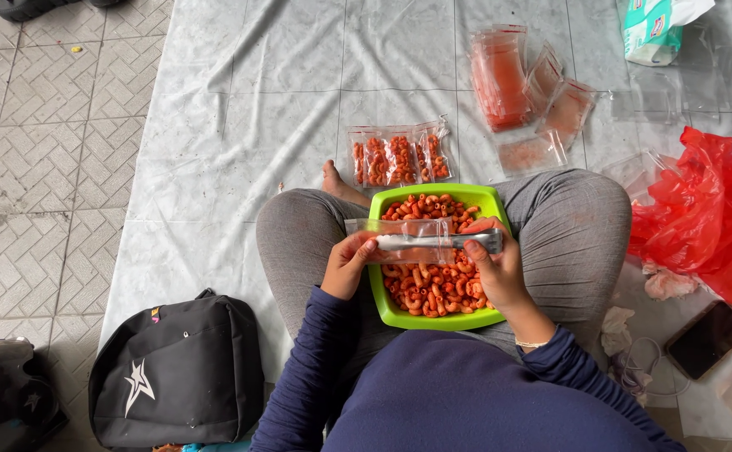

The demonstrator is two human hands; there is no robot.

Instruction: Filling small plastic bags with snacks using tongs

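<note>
Nearest the camera, the person sat cross-legged in a dark blue long-sleeved top, with a bright green square plastic tray [380, 295] resting in the lap between grey-trousered knees. The tray was heaped with orange-red elbow macaroni snacks [433, 289]. Just above the tray, both hands held a small clear plastic pouch [399, 238] stretched level across it. The left hand [347, 266] was closed, pinching the pouch's left end between thumb and fingers; the right hand [495, 268] was closed around the pouch's right end together with a slim silvery strip-like tool [441, 242], whose kind could not be told.

The pouch looked thin, light, limp and rather slippery, so it would likely crumple or sag unless held by both ends, near the open edge. The snacks seemed dry, brittle and easily crushed.

Beyond the tray, touching its far rim, lay a row of small filled clear packets [399, 156] on the pale grey plastic floor sheet [240, 125]. Farther beyond and to the right of the tray lay a stack of reddish empty pouches [504, 79]. Right of the tray sat a crumpled red plastic bag [705, 218] and a dark phone [706, 339]; left of it, a black backpack [177, 372].
</note>
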